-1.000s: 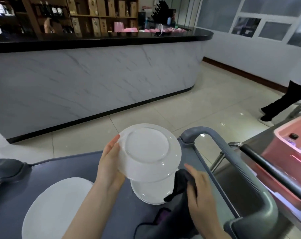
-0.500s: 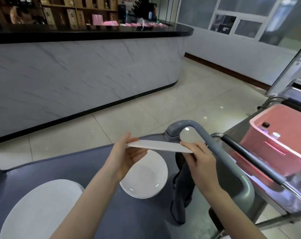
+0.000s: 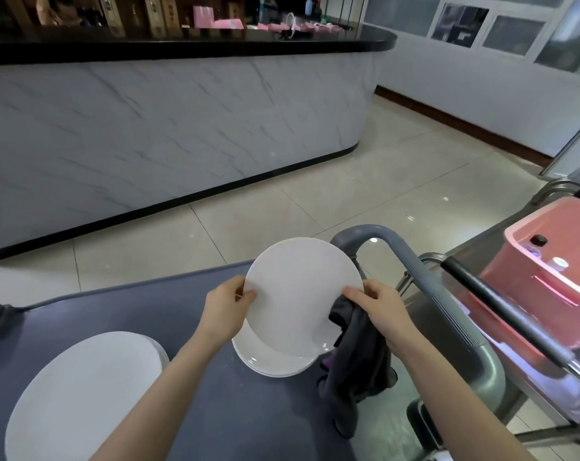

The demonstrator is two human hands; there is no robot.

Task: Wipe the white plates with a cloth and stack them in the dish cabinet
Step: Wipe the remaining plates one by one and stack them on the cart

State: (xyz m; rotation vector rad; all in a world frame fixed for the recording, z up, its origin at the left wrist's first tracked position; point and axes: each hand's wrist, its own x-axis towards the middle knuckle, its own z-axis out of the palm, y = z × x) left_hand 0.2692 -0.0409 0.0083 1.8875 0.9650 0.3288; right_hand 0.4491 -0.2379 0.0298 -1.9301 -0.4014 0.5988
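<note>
Up front, held above the counter (image 3: 248,420): round white plate (image 3: 302,291), smooth and matte in this light, face tilted toward the camera. Pinched at its left rim by left hand (image 3: 227,307), thumb on the face, other fingers hidden behind. Gripped at the right rim by right hand (image 3: 378,307), thumb on the face, fingers curled round the edge, with a dark grey cloth (image 3: 355,371) bunched under the palm. Cloth soft and crumpled, hanging in folds down to the counter; a bit of purple at one fold, too small to tell.

Directly beneath, partly covered by the white plate: short stack (image 3: 275,362) of glossy white plates, shallow-rimmed, count not readable. At near left on the same counter: larger stack (image 3: 82,400) of white plates, oval-looking through the wide lens, cut off at the lower edge.

Counter slate-blue, matte, faintly speckled, with a rounded lip. To the right, curved grey plastic handle (image 3: 425,281), ribbed along its straight run. Beyond it, pink plastic tub (image 3: 528,261), glossy and rectangular, small items inside too blurred to name. Farther off, marble-patterned bar front (image 3: 182,121) under a black top, rounded at its right end; shelves behind dim, contents hard to make out.
</note>
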